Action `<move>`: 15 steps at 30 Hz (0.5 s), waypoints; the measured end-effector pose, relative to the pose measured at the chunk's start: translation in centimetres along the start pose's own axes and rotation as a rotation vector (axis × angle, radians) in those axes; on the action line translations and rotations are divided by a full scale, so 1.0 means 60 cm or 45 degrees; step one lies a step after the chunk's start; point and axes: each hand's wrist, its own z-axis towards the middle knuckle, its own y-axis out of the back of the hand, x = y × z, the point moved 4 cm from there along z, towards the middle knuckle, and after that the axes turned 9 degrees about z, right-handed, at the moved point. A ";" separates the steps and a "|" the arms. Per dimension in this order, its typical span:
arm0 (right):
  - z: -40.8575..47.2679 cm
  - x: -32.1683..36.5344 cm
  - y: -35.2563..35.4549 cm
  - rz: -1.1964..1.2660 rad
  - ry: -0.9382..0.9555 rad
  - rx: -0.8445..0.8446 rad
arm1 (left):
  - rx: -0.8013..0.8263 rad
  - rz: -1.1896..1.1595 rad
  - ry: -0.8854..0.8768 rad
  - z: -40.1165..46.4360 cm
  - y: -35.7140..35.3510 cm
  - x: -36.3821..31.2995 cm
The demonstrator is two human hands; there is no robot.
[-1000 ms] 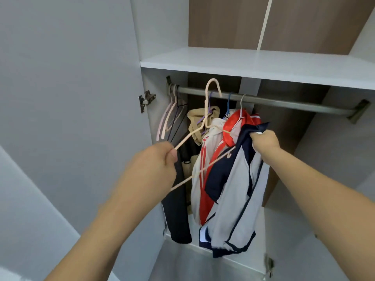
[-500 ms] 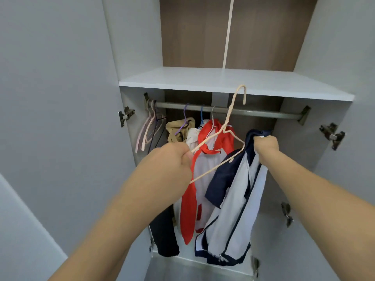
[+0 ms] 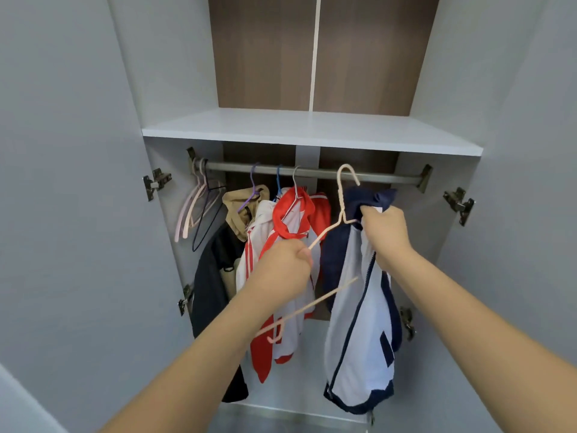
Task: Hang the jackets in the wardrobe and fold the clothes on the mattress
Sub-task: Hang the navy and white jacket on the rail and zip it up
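Before the open wardrobe [image 3: 312, 132], your left hand [image 3: 281, 270] pinches a pink hanger [image 3: 342, 201] while your right hand [image 3: 385, 232] fingers clutch a navy-and-white jacket [image 3: 359, 323].

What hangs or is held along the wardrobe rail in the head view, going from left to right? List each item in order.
Empty hangers → tan garment → red and white jacket → pink hanger in left hand → navy and white jacket in right hand.

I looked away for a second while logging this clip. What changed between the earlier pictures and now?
The pink hanger swung rightward to the navy and white jacket; its right arm now runs in at the collar. The left hand still grips the hanger and the right hand still holds the collar. The hung jackets stayed on the rail.
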 end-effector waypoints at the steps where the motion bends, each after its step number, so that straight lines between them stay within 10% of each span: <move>1: -0.008 0.008 0.006 -0.063 0.097 0.064 | 0.041 -0.118 0.025 0.009 -0.012 0.005; 6: -0.016 0.063 0.051 -0.597 0.782 0.238 | -0.061 -0.382 -0.167 0.019 -0.017 0.003; 10: 0.002 0.100 0.058 -0.802 0.815 0.585 | 0.018 -0.370 -0.312 0.034 0.012 -0.007; 15: 0.046 0.117 0.079 -0.571 0.675 0.398 | -1.088 0.380 -0.605 0.015 0.037 -0.016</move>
